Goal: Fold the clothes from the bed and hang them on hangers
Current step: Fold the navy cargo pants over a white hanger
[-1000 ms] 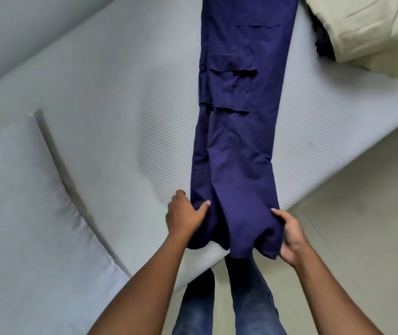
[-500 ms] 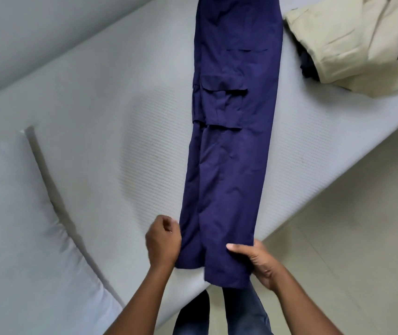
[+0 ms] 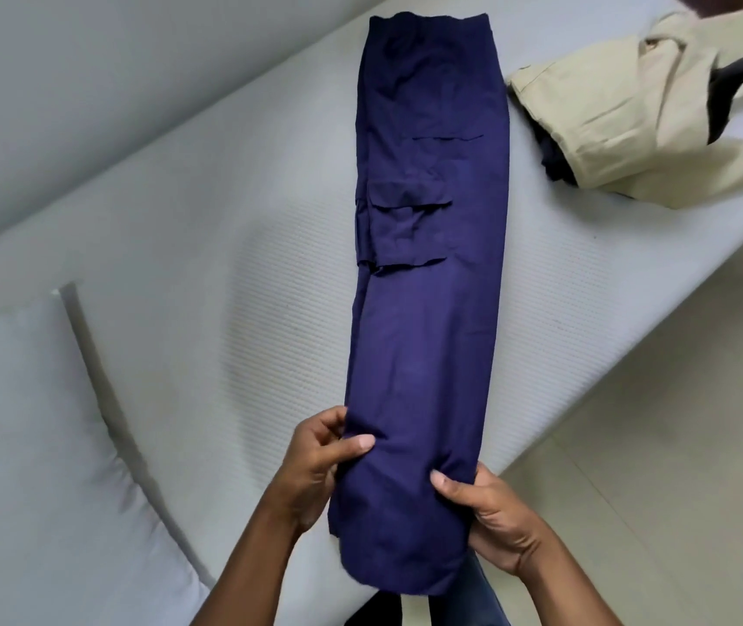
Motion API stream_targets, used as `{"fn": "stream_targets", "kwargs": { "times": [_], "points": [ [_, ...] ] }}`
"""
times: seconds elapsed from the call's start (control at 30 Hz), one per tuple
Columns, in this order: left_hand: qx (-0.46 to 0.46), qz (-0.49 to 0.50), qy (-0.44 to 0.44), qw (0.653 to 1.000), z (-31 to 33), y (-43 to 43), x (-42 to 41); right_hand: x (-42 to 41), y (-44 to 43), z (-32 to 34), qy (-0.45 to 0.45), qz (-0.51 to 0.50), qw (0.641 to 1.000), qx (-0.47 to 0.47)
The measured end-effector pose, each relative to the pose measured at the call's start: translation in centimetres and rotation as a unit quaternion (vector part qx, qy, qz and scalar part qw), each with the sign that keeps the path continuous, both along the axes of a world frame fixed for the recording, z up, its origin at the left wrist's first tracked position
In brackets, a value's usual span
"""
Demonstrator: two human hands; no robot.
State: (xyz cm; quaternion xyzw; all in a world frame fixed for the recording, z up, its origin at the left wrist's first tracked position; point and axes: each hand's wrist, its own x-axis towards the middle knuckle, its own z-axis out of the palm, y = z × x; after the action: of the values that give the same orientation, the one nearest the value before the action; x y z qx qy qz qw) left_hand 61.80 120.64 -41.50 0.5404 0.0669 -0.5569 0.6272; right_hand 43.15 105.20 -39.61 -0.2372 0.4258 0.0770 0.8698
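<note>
Head cam: navy trousers [image 3: 428, 309] lie folded lengthwise, leg on leg, across the bed [image 3: 225, 264]. The waistband is at the far edge and the hem end hangs off the near edge into my hands. Left hand [image 3: 315, 472] grips the left side of the hem end, right hand [image 3: 500, 521] the right side. Fingers [image 3: 324, 417] curl round the cloth with thumbs on top, both holding fabric.

Step in hand, my read: bring the hem up to the waistband to halve the length. To do it well:
- hold both grips level so the hem edge runs square
- lift just clear of the mattress
- lay the hem flush on the waistband
- keep the cargo pocket [image 3: 405, 228] flat
- smooth the crease at the fold

Uneven pull would skew the legs apart.

Count:
- one pair of navy trousers
- one beige garment [image 3: 609, 128] at the bed's right end
- one dark item [image 3: 552, 162] tucked partly under it, can't tell what
- one pillow [image 3: 44, 445] at the left end
- zero hangers in view, so hanging isn't next
</note>
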Motion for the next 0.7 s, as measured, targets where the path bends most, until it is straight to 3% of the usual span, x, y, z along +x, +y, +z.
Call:
{"fn": "stream_targets", "kwargs": {
  "times": [0.07, 0.13, 0.2, 0.27, 0.4, 0.57, 0.7],
  "points": [
    [0.044, 0.013, -0.052, 0.998, -0.8, 0.9, -0.1, -0.2, 0.4, -1.2, 0.007, 0.030, 1.000, 0.000],
    [0.168, 0.007, -0.114, 0.979, -2.7, 2.2, -1.0, -0.8, 1.6, -4.4, 0.082, 0.093, 0.991, -0.050],
    [0.254, -0.021, -0.113, 0.960, -4.7, 3.3, -1.9, -1.5, 2.9, -8.0, 0.180, 0.174, 0.955, -0.156],
    [0.299, -0.114, -0.113, 0.941, -6.2, 4.4, -2.7, -2.1, 3.7, -10.3, 0.231, 0.218, 0.915, -0.248],
    [0.314, -0.281, -0.119, 0.899, -7.3, 6.0, -3.5, -2.8, 3.6, -11.2, 0.279, 0.268, 0.871, -0.302],
    [0.383, -0.330, -0.167, 0.846, -8.1, 6.0, -2.8, -3.7, 2.9, -10.6, 0.286, 0.341, 0.830, -0.338],
    [0.412, -0.330, -0.218, 0.821, -7.7, 4.7, -1.4, -2.8, 2.0, -10.2, 0.309, 0.278, 0.830, -0.371]
  ]
}}
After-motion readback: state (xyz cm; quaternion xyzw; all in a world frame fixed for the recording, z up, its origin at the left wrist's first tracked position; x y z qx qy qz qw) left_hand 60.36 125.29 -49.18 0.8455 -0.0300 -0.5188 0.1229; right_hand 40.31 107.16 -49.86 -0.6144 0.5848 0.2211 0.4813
